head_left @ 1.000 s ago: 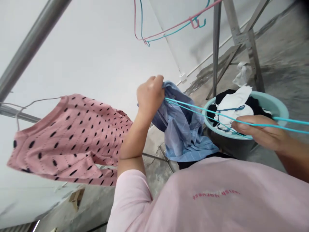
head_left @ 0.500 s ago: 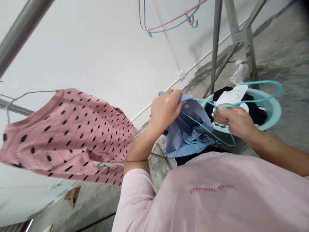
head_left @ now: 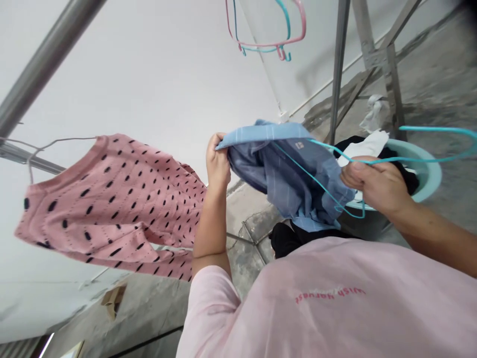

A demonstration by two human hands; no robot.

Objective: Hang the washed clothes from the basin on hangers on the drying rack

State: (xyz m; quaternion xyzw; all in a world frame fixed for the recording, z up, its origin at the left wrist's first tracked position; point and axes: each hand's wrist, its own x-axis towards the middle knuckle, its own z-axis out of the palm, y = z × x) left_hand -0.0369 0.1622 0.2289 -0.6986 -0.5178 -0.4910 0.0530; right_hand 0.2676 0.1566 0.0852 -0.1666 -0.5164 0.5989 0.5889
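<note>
My left hand (head_left: pixel 218 161) is closed on the far edge of a blue garment (head_left: pixel 286 174) with thin pale lines and a small label inside. A turquoise clothes hanger (head_left: pixel 421 160) runs partly inside the garment's opening, its hook pointing right. My right hand (head_left: pixel 376 184) grips the hanger near the base of the hook. The garment's edge is drawn out to the left and its lower part hangs in folds before my body. Whether the hanger's far arm is fully inside is hidden by the cloth.
Pink trousers (head_left: pixel 119 199) with dark marks hang from a wire hanger at left. A metal pole (head_left: pixel 48 64) crosses the upper left. Pink and turquoise hangers (head_left: pixel 266 47) hang above. A light-blue basin (head_left: pixel 430 174) with clothes stands by a metal frame (head_left: pixel 393 79) at right.
My left hand has moved left along the garment and stretched its edge out. The hanger and my right hand have shifted slightly right in view.
</note>
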